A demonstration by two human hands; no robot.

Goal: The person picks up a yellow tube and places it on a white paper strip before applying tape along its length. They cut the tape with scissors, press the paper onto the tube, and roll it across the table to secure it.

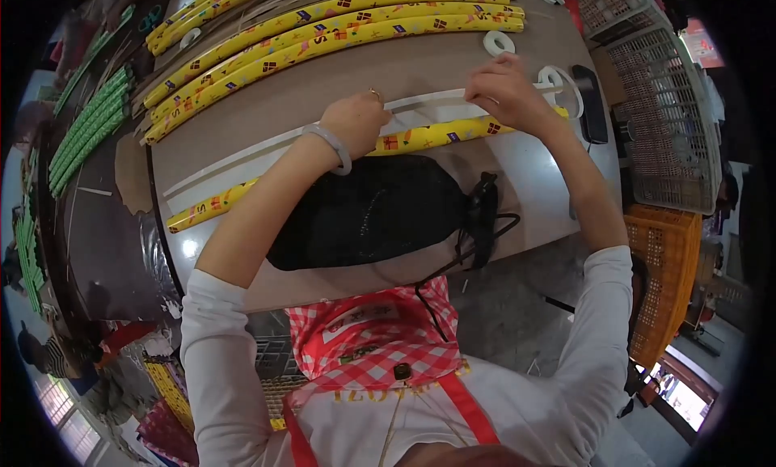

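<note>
A long, narrow pale strip (428,101) runs across the table and passes under both hands. My left hand (356,121), with a ring and a pale bracelet, has its fingers curled in on the strip. Farther right, my right hand (513,93) pinches the same strip with thumb and fingertips; its exact grip is partly hidden. Just below lies a yellow patterned roll of wrapping paper (440,135), its middle covered by my left hand and forearm. A black drawstring bag (372,212) rests between the roll and my body.
Several yellow wrapping paper rolls (323,42) lie at the back. White tape rolls (499,43) and a black object (590,103) sit at the right. Green rolls (90,131) are on the left. Grey crates (663,111) and an orange crate (663,281) flank the table's right edge.
</note>
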